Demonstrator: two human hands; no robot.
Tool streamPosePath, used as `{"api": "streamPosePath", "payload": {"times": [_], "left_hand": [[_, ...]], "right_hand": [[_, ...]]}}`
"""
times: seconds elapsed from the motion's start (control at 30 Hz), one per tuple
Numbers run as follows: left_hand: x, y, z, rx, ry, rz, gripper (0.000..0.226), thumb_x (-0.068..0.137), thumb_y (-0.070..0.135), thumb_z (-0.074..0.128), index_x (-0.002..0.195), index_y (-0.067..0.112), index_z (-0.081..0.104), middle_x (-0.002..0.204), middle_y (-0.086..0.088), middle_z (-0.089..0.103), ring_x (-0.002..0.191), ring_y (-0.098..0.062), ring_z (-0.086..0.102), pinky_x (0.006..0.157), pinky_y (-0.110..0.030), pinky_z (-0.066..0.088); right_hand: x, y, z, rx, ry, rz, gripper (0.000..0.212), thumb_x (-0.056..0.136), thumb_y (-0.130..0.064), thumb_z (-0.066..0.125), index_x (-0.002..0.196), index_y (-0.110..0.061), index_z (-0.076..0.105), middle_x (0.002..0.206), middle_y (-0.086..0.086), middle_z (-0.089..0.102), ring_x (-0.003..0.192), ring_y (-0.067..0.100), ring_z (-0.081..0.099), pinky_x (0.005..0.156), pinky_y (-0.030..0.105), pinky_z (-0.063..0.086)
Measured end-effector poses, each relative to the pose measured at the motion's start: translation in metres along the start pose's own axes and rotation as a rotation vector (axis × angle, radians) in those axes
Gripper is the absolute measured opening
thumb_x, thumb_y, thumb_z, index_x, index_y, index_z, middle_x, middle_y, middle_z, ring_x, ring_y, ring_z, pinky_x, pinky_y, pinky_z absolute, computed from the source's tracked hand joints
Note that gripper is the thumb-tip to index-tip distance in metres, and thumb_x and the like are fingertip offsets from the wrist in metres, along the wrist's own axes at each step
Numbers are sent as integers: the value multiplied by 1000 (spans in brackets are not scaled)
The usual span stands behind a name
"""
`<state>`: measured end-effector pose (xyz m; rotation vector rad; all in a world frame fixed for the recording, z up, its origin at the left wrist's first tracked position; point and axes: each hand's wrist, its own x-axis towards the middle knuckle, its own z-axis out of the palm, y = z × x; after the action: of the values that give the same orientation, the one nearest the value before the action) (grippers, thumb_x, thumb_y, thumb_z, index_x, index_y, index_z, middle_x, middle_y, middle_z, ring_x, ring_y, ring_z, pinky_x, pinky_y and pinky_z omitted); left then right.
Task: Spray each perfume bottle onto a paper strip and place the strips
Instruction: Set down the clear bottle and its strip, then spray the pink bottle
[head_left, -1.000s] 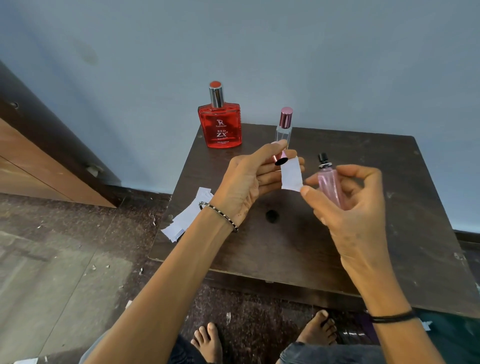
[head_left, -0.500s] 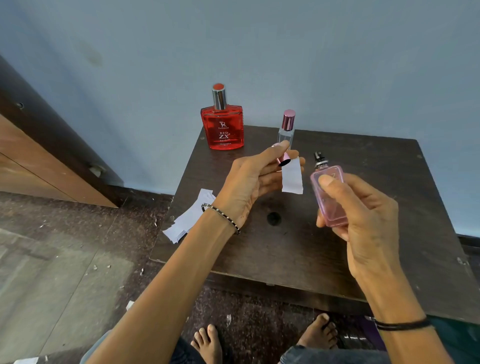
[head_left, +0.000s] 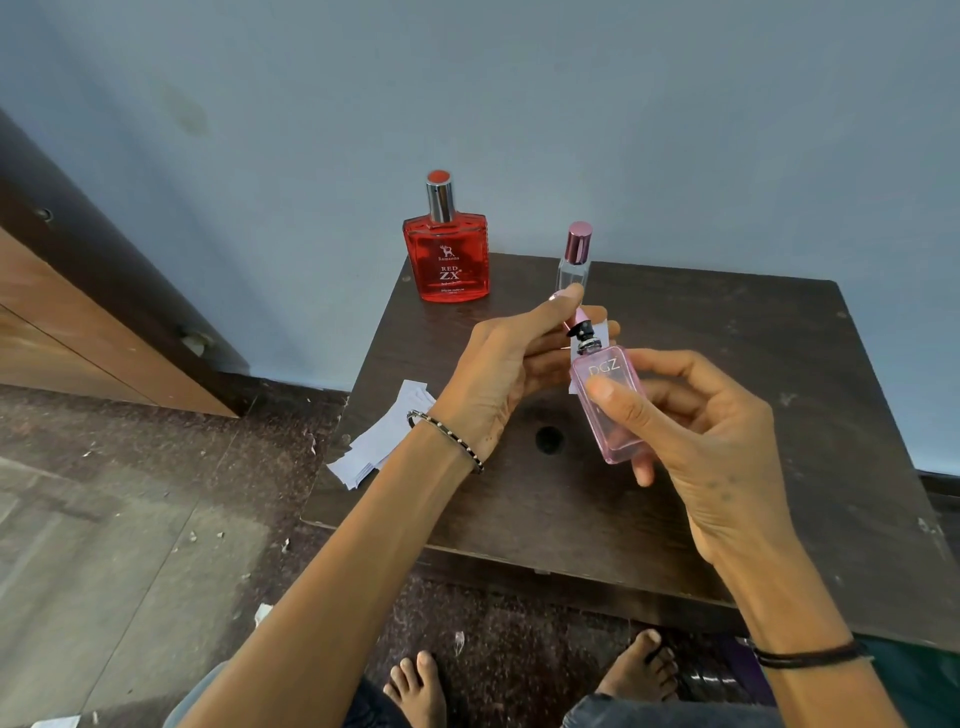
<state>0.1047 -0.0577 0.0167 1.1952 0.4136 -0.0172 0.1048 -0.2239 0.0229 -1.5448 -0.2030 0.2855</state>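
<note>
Pinching a white paper strip (head_left: 601, 328) between thumb and curled fingers (head_left: 545, 345), the left hand (head_left: 498, 364) also holds a small pink cap (head_left: 577, 316) against it. I see only slivers of the strip, since the rest sits behind the spray nozzle. The right hand (head_left: 706, 436) grips the pink perfume bottle (head_left: 610, 415), thumb laid on its front face just under the letters DGZ, fingers wrapped behind. The bottle tilts with its black nozzle aimed at the strip, very close to it; I cannot tell whether they touch. Both hands are held over the dark wooden table (head_left: 753, 364). Near the table's far edge I count 2 more bottles standing upright — a red perfume bottle (head_left: 449, 260) and, to its right, a slim clear bottle (head_left: 573, 270) with a metallic pink top. A loose pile of paper strips (head_left: 382, 439) lies at the table's left edge, partly overhanging it. A beaded bracelet (head_left: 452, 439) circles the left wrist, a black band (head_left: 805, 657) the right.
</note>
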Motion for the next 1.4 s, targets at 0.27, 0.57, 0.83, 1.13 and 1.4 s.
{"api": "streamPosePath", "payload": {"times": [0.27,0.57,0.83,1.13,1.4], "left_hand": [[0,-1,1,56,-32,-23,44,98,36,57,125,3,68,117,-12,75,111,-28,71,94,-35,58],[2,-6,4,6,-74,-42,43,98,34,58,125,1,66,118,-16,73,110,-28,71,98,-41,56],[5,-8,12,17,-61,-30,38,96,37,59,117,7,70,115,-14,75,109,-28,71,103,-46,52],[18,-10,28,114,101,-22,42,94,54,57,97,15,74,102,-8,77,103,-26,72,101,-47,53],[22,-19,35,238,35,38,30,101,15,47,109,15,77,114,-7,70,101,-19,68,94,-37,57]], "right_hand": [[1,-1,2,37,4,19,43,69,-32,81,105,-18,63,83,-2,80,61,24,70,41,22,51],[5,4,-1,138,34,42,35,78,-28,75,104,-17,54,80,5,79,46,14,56,43,23,47],[7,6,-3,202,69,72,35,78,-30,74,104,-16,55,78,6,79,46,12,57,43,20,48],[8,7,-13,125,120,3,25,79,-29,72,98,-22,57,80,-12,78,67,9,73,51,18,53],[9,11,-29,102,236,-59,24,79,-32,71,99,-27,59,82,-24,75,71,4,72,55,18,55]]}}
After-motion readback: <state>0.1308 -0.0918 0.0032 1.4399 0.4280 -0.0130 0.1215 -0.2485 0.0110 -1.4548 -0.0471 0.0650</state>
